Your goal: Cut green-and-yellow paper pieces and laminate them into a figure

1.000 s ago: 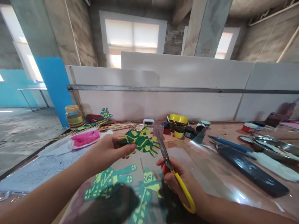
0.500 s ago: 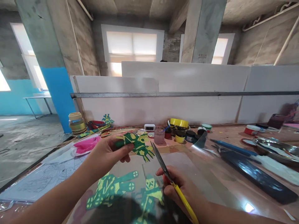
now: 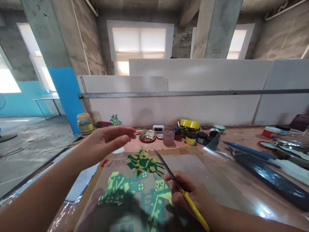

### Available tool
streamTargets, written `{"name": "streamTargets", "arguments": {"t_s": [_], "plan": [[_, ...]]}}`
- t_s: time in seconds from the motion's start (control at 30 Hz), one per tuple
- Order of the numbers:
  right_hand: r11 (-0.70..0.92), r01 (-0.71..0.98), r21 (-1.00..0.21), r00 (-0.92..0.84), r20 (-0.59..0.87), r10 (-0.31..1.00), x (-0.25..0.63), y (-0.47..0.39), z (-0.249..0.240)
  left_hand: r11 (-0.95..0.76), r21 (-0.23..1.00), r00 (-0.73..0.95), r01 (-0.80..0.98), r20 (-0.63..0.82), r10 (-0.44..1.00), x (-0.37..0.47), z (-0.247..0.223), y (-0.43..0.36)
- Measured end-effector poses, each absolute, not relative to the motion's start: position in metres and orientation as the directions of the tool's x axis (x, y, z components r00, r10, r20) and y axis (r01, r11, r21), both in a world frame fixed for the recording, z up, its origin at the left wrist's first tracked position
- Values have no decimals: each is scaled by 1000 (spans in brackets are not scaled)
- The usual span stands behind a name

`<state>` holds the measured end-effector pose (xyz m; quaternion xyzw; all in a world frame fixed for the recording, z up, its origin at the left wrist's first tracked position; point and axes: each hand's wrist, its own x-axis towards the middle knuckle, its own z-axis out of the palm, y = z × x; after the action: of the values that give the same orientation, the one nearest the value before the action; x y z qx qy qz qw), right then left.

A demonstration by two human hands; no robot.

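My left hand (image 3: pixel 107 143) is raised over the left part of the work area, fingers stretched out and holding nothing. Below and right of it a green-and-yellow painted cut-out figure (image 3: pixel 142 162) appears to lie on the sheet. My right hand (image 3: pixel 185 185) is closed around scissors with a long yellow handle (image 3: pixel 196 211). Their narrow metal blades point up and away, passing in front of the figure's right end; contact cannot be made out. Nearer me are two more green-and-yellow painted shapes, a left one (image 3: pixel 120 188) and a right one (image 3: pixel 159 196), partly in shadow.
Along the back stand a lidded jar (image 3: pixel 84 124), a red dish of small bits (image 3: pixel 147 136), a white digital display (image 3: pixel 158 129), a cup of cloudy liquid (image 3: pixel 168 138), paint pots (image 3: pixel 190 138) and yellow tape (image 3: pixel 190 124). Dark glossy material (image 3: pixel 272 177) and a metal bowl (image 3: pixel 292 149) lie right.
My left hand has let go of the cut-out figure and moved left and up, its fingers opening out. The figure now sits lower. My right hand keeps the scissors. The view has shifted slightly.
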<state>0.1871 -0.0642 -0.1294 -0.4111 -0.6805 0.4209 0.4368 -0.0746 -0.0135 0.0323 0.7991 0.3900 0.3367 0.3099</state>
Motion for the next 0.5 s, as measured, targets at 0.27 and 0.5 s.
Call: {"name": "streamTargets", "arguments": {"t_s": [0.27,0.5], "plan": [[317,256,-913,-278,245,929,189,-67,-120,-593,587,575,551,248,780,-58,24,-27],[339,244,-909,-271,272,923,188,-67,-119,-603,623,510,499,352,785,-54,18,-28]]}}
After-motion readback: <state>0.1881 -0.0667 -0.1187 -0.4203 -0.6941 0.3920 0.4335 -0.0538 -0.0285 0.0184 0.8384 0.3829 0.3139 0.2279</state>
